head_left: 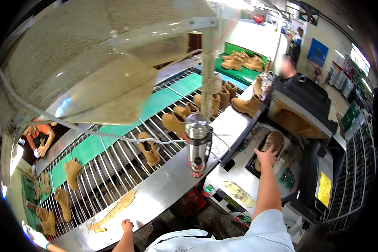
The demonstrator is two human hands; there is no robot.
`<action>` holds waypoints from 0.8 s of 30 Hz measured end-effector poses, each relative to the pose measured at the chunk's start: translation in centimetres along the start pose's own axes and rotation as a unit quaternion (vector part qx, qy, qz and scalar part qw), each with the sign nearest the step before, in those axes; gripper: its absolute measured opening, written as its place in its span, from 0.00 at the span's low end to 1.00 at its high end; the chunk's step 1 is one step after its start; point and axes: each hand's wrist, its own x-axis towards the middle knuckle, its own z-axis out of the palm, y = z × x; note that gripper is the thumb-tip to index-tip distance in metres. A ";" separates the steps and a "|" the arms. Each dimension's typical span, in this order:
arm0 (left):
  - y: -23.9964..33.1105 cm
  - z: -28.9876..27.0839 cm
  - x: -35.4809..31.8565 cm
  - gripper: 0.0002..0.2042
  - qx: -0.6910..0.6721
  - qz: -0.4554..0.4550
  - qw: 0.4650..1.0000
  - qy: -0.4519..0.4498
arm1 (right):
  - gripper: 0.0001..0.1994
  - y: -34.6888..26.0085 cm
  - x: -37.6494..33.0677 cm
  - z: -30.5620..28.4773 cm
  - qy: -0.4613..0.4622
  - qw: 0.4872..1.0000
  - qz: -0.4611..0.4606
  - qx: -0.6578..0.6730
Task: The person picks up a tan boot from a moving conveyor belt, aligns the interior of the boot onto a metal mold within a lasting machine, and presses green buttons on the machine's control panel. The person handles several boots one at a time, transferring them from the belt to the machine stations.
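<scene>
My right hand (266,157) reaches into the open machine at the right. Its fingers lie over a brown shoe (275,139), sole facing up, on the machine's bed. Thumb and fingers are around the near part of the shoe, and the palm hides some of it. Down at the metal table's near edge, my left hand (127,226) is closed with its fingers curled, and I see nothing in it. Left of it, a small yellow-handled tool (100,230) lies on the table, beside a brown glue-like stain (113,210).
Tan boots stand on the roller conveyor, one boot (148,149) near its middle. A steel thermos (196,143) stands on the table (168,185). The machine's raised black lid (302,101) is beyond my right hand. A co-worker's gloved hand (37,237) is at the lower left.
</scene>
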 end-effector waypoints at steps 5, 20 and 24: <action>-6.0 -13.5 -6.5 0.04 -0.144 0.008 0.937 0.317 | 0.55 -2.2 2.1 -0.2 -0.077 0.992 0.037 -0.095; 11.0 6.9 -12.6 0.32 -0.272 -0.230 0.901 -0.249 | 0.29 13.5 -3.5 -6.2 -0.060 0.764 -0.090 0.636; 17.7 20.2 -23.2 0.33 -0.127 -0.187 0.678 -0.700 | 0.26 13.4 -14.7 -2.0 -0.158 0.600 -0.120 0.775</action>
